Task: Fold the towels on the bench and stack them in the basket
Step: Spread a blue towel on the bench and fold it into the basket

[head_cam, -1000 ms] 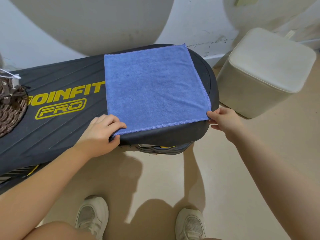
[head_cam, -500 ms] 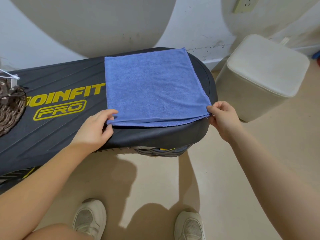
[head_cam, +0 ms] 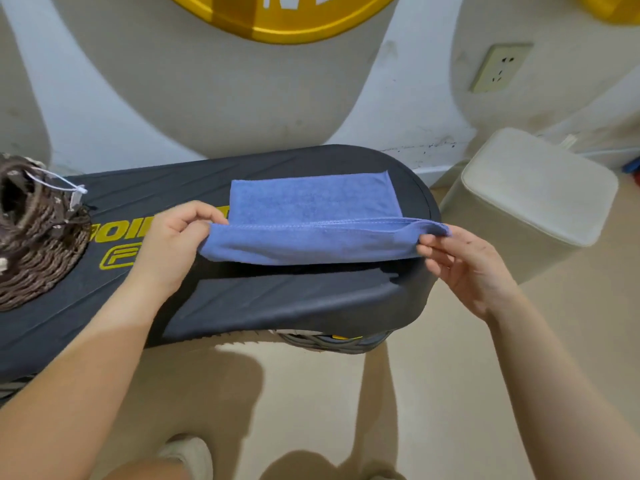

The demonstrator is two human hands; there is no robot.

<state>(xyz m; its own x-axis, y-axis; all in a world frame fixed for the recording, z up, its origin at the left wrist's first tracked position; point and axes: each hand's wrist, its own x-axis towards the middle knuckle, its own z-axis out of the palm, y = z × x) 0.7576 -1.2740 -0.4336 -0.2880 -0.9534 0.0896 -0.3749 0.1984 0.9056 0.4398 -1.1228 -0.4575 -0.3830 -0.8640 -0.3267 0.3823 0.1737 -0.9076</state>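
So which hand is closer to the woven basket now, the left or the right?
Left. The left hand pinches the blue towel's near-left corner, a short way from the basket. The right hand pinches the opposite corner, at the bench's far end.

Yellow lettering is printed on the black top of the bench (head_cam: 284,299); only part of it can be read, since the left hand (head_cam: 173,244) and the blue towel (head_cam: 311,220) lie over the rest; "OI" is made out in the upper line, just left of the hand; below it, an outlined badge is seen to begin with what looks like "P" or "F"; white letter fragments are shown on the yellow round sign (head_cam: 287,19) on the wall, cut off by the top edge and not legible.
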